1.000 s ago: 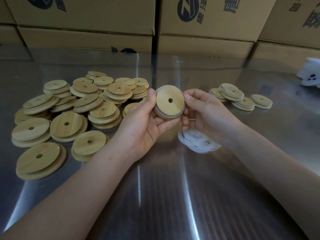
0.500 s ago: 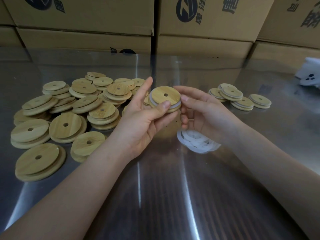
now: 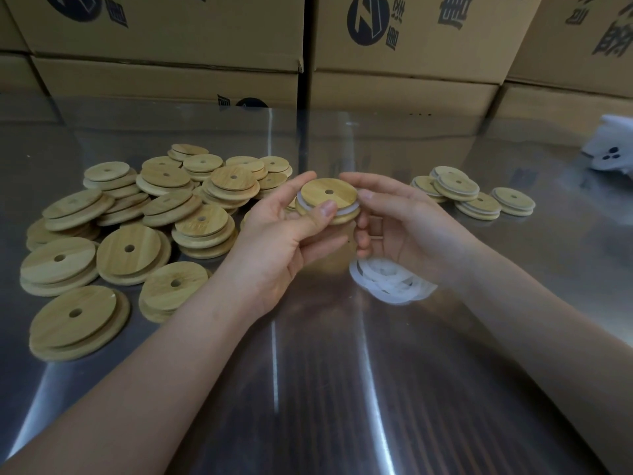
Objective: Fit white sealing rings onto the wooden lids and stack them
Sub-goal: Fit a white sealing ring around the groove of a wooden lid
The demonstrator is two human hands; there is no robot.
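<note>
Both hands hold one round wooden lid with a centre hole, above the table's middle. A white sealing ring sits around its stepped edge. My left hand grips it from the left, thumb on the ring at the front. My right hand pinches the right side with its fingertips. A heap of loose white rings lies on the table under my right hand. Several bare wooden lids are piled at the left. Several lids with rings lie at the right.
The steel table is shiny, with open surface at the front. Cardboard boxes are stacked along the far edge. A white object rests at the far right.
The lid has tipped from facing me to lying nearly flat. My left thumb has moved onto the ring at the front, and my right fingers have closed on the right edge.
</note>
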